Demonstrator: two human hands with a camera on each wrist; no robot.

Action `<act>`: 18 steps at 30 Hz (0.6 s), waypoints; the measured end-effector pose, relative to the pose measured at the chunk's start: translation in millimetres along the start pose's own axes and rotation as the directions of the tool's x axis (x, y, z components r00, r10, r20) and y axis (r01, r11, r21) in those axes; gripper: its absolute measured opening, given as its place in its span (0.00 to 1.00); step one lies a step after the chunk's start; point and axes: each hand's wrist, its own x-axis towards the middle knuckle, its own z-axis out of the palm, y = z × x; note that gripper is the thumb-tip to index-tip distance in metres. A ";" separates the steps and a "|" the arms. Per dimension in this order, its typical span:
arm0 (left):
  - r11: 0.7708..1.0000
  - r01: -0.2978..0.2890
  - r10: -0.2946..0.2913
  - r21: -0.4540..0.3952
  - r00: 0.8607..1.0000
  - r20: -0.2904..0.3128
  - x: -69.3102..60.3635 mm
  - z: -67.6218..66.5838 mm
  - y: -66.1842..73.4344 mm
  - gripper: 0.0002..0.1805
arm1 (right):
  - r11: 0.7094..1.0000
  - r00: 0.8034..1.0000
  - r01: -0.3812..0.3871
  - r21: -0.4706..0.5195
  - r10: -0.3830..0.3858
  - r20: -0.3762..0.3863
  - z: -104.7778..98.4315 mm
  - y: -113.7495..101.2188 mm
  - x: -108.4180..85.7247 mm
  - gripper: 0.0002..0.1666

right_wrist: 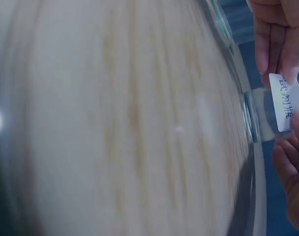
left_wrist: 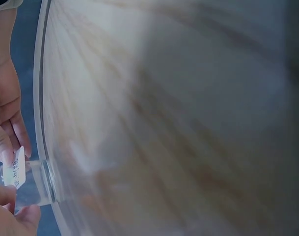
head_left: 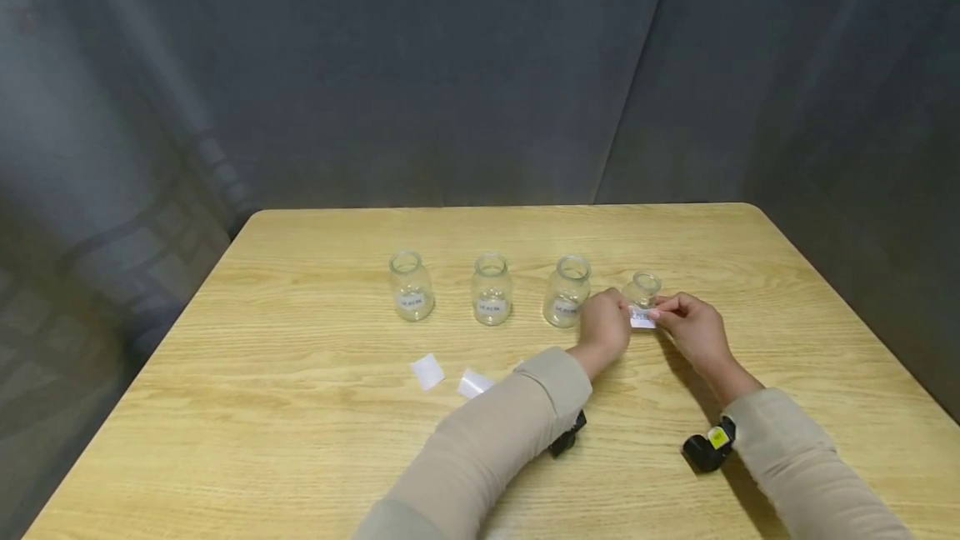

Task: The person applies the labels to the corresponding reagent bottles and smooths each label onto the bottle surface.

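A small white label (head_left: pixel 641 317) with printed dark characters stretches between my two hands, in front of a clear glass jar (head_left: pixel 645 282) at the right end of a row. My left hand (head_left: pixel 604 325) holds its left end, the fingers mostly hidden from the head view. On the other end, my right hand (head_left: pixel 693 333) pinches the label between thumb and fingers. Both wrist views show the label (left_wrist: pixel 15 168) (right_wrist: pixel 283 102) lying against or just before the jar wall; whether it is stuck there I cannot tell.
Three more glass jars stand to the left: a far-left jar (head_left: pixel 411 286), a middle jar (head_left: pixel 492 290) and a jar (head_left: pixel 567 290) beside my left hand, each with a label. A white paper square (head_left: pixel 427 372) and a curled white piece (head_left: pixel 474 384) lie on the wooden table (head_left: pixel 262 407).
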 end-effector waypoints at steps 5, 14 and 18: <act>0.998 0.016 -0.015 -0.062 1.000 0.019 0.6 -0.6 -1.5 0.09 | 0.998 0.999 0.038 -0.044 -0.038 0.009 -1.7 1.2 0.6 0.12; 0.991 0.020 -0.017 -0.133 1.000 0.022 2.2 -1.0 -3.4 0.06 | 0.990 0.996 0.073 -0.124 -0.065 0.066 -4.7 0.5 1.7 0.30; 0.994 0.019 -0.018 -0.106 1.000 0.017 2.8 -1.8 -3.6 0.13 | 0.981 0.994 0.099 -0.166 -0.090 0.061 -3.2 0.8 2.1 0.29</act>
